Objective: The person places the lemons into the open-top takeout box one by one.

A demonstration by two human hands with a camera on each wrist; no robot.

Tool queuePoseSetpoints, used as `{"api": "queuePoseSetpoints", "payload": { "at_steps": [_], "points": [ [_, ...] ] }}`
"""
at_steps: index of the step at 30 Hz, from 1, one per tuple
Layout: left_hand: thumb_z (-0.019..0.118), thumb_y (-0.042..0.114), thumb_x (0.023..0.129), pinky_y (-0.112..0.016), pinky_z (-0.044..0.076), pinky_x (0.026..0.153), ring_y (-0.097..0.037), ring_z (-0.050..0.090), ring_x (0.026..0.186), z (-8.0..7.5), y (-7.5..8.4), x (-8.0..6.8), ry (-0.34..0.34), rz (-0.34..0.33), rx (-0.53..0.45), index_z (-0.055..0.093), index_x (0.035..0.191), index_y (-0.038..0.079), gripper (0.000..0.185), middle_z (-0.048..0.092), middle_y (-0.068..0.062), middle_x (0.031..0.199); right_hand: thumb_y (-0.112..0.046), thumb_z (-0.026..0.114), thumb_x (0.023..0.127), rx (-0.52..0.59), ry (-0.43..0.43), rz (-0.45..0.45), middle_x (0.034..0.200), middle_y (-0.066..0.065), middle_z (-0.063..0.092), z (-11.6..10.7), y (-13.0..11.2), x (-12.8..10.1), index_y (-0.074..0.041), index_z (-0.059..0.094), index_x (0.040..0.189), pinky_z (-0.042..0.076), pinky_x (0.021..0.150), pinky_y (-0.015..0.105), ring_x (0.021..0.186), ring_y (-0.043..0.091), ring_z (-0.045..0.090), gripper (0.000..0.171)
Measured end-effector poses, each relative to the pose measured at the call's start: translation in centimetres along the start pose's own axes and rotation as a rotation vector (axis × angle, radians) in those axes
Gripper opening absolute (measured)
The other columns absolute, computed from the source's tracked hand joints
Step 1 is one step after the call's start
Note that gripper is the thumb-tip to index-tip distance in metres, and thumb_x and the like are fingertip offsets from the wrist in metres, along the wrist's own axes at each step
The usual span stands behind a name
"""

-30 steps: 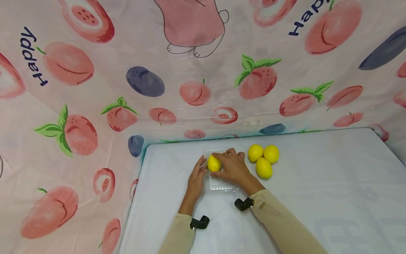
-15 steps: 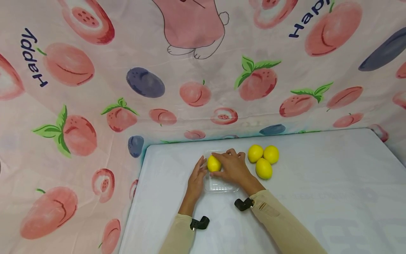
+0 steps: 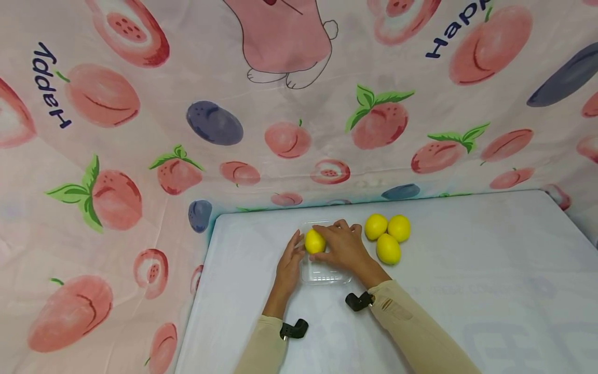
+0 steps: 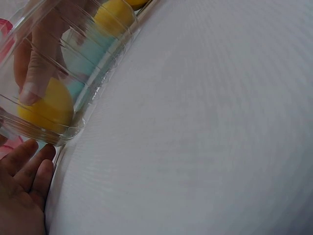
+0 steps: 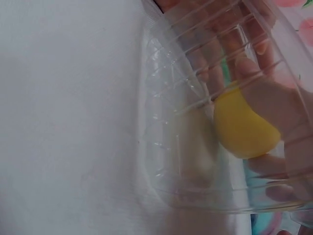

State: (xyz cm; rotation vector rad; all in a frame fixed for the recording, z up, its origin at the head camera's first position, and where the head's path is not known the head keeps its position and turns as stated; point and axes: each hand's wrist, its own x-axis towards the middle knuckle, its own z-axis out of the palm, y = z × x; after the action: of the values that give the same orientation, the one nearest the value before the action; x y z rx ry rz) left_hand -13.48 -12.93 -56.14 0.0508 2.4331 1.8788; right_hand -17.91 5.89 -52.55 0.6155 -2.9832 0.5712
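A clear plastic tray (image 3: 327,274) lies on the white table. My right hand (image 3: 343,246) reaches into its far end and grips a yellow lemon (image 3: 315,241), with thumb and fingers curled round it. The same lemon (image 5: 243,127) shows through the tray wall (image 5: 166,161) in the right wrist view, and in the left wrist view the lemon (image 4: 46,108) sits behind the ribbed tray wall (image 4: 93,93). My left hand (image 3: 289,262) lies flat against the tray's left side, fingers (image 4: 29,171) straight.
Three more lemons (image 3: 388,236) lie together on the table right of the tray. A pink fruit-print cloth (image 3: 187,104) hangs behind and to the left. The white table (image 3: 467,270) stretches to the right and toward me.
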Motion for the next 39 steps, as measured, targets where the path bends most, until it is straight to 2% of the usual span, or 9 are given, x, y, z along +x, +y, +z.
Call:
{"api": "queuePoseSetpoints", "payload": {
  "at_steps": [9, 14, 23, 31, 39],
  "points": [
    [0.042, 0.02, 0.106, -0.057, 0.032, 0.121, -0.028, 0.051, 0.139, 0.1, -0.2, 0.0, -0.002, -0.008, -0.024, 0.035, 0.159, 0.034, 0.055, 0.044, 0.003, 0.16, -0.071, 0.076, 0.075, -0.002, 0.01, 0.005, 0.131, 0.002, 0.071, -0.2, 0.0, -0.2, -0.027, 0.057, 0.146, 0.034, 0.093, 0.06, 0.116, 0.028, 0.053, 0.085],
    [0.042, 0.02, 0.106, -0.055, 0.036, 0.12, -0.029, 0.051, 0.139, 0.0, -0.2, -0.1, 0.001, 0.002, -0.016, 0.035, 0.159, 0.033, 0.056, 0.045, 0.002, 0.159, -0.072, 0.075, 0.075, 0.009, 0.034, 0.017, 0.13, 0.002, 0.072, -0.4, 0.2, -0.3, -0.028, 0.058, 0.146, 0.036, 0.094, 0.061, 0.116, 0.028, 0.053, 0.086],
    [0.042, 0.019, 0.106, -0.053, 0.037, 0.12, -0.029, 0.052, 0.138, 0.1, -0.1, -0.1, 0.008, 0.006, 0.001, 0.034, 0.16, 0.031, 0.056, 0.046, 0.001, 0.159, -0.069, 0.075, 0.077, 0.073, 0.06, 0.067, 0.124, 0.002, 0.074, -1.0, 0.9, -0.6, -0.028, 0.057, 0.147, 0.037, 0.096, 0.059, 0.119, 0.028, 0.051, 0.084],
    [0.042, 0.021, 0.106, -0.051, 0.036, 0.12, -0.028, 0.052, 0.138, 0.0, -0.3, 0.0, 0.012, -0.011, 0.018, 0.034, 0.16, 0.033, 0.056, 0.046, 0.003, 0.159, -0.066, 0.069, 0.086, 0.101, 0.132, 0.051, 0.129, 0.001, 0.071, -2.2, 1.4, -0.9, -0.027, 0.058, 0.146, 0.041, 0.094, 0.055, 0.119, 0.028, 0.052, 0.072],
    [0.042, 0.021, 0.106, -0.052, 0.035, 0.121, -0.026, 0.053, 0.138, 0.0, -0.3, 0.0, 0.018, 0.004, 0.018, 0.034, 0.16, 0.032, 0.055, 0.046, 0.003, 0.158, -0.056, 0.068, 0.092, 0.133, 0.231, 0.052, 0.128, 0.004, 0.072, -4.5, 2.4, -1.5, -0.024, 0.062, 0.142, 0.042, 0.095, 0.058, 0.12, 0.032, 0.053, 0.06]
  ]
}}
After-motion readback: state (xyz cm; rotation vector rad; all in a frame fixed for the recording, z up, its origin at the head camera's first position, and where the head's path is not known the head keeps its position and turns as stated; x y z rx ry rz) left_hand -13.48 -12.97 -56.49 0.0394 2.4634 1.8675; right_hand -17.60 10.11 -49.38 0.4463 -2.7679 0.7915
